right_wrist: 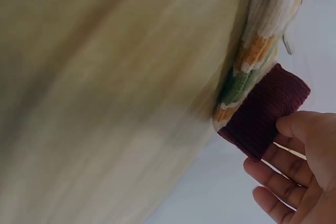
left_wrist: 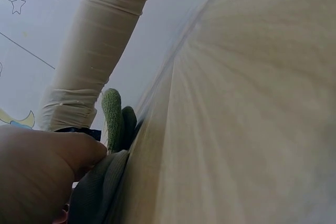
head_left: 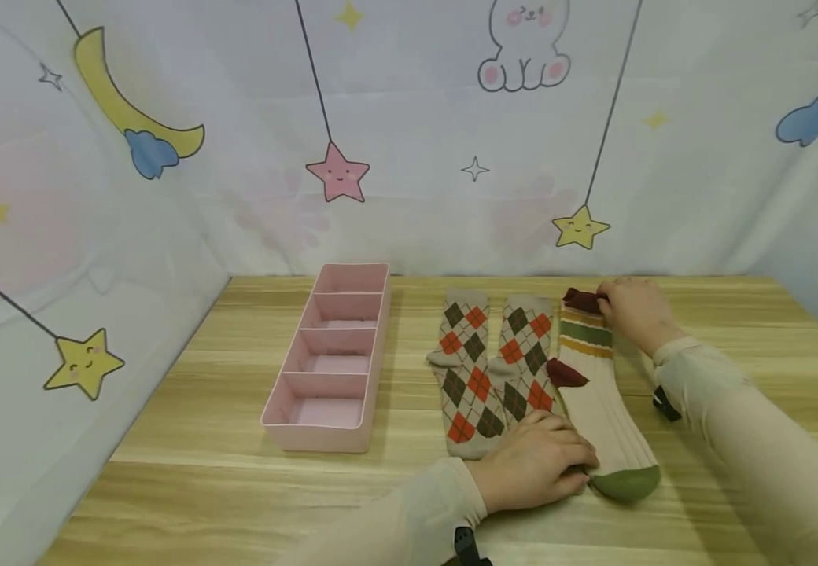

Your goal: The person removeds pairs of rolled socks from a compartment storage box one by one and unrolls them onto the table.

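A cream ribbed sock (head_left: 603, 409) lies on the table, with a maroon cuff and heel, yellow and green stripes and a green toe. My right hand (head_left: 637, 310) pinches its maroon cuff (right_wrist: 265, 111) between thumb and fingers; the right wrist view shows the cuff raised off the wood. Near the green toe (head_left: 624, 483), my left hand (head_left: 532, 464) rests over the end of an argyle sock (head_left: 525, 362) and touches the cream sock's edge. Its fingertips are partly hidden. Another matching argyle sock (head_left: 466, 377) lies flat to the left.
A pink box (head_left: 370, 436) with several compartments in a row stands left of the socks. The wood-grain table (head_left: 189, 464) ends at a patterned cloth backdrop (head_left: 416, 228) with stars and moons. Dark straps (head_left: 666, 403) sit at my wrists.
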`<state>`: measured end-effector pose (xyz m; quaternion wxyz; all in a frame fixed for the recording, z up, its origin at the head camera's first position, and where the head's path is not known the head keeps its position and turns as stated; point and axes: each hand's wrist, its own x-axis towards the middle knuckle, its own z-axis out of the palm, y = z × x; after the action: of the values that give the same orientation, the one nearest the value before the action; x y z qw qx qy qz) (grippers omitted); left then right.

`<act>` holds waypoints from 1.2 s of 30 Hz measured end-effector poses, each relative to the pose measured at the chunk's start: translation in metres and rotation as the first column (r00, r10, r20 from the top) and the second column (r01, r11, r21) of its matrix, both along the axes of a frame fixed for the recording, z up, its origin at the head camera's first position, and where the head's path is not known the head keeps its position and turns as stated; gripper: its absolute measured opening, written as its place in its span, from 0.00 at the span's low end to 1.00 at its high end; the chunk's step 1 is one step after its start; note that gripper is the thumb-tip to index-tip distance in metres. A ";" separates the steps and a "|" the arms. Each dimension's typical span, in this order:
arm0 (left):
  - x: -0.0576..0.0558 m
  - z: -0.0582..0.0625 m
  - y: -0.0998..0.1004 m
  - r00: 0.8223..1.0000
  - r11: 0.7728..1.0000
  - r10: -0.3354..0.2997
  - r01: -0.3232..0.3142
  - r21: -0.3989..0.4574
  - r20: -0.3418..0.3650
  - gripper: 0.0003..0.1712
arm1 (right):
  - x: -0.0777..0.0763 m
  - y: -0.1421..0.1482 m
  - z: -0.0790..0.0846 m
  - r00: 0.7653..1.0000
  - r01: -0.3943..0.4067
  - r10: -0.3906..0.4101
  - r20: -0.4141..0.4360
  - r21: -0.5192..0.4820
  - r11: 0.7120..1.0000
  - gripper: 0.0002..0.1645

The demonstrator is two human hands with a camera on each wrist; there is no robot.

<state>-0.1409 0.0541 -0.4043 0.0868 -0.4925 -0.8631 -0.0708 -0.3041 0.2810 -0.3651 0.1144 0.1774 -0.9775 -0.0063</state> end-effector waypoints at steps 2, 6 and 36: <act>0.000 0.001 0.000 1.000 1.000 -0.002 0.002 -0.002 -0.001 0.14 | -0.003 0.002 0.002 1.000 0.001 -0.001 0.003 -0.010 1.000 0.12; 0.000 0.002 0.001 1.000 1.000 -0.005 0.005 -0.003 -0.003 0.14 | -0.008 0.003 0.006 0.998 0.016 -0.015 0.053 -0.028 0.999 0.14; 0.006 0.003 0.006 0.999 0.999 0.037 -0.036 0.013 -0.027 0.17 | -0.023 0.011 0.002 0.975 0.113 -0.096 0.200 -0.072 0.991 0.22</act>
<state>-0.1346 0.0599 -0.4011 0.1029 -0.4769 -0.8703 -0.0679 -0.3268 0.2920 -0.3629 0.0241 0.1206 -0.9913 0.0459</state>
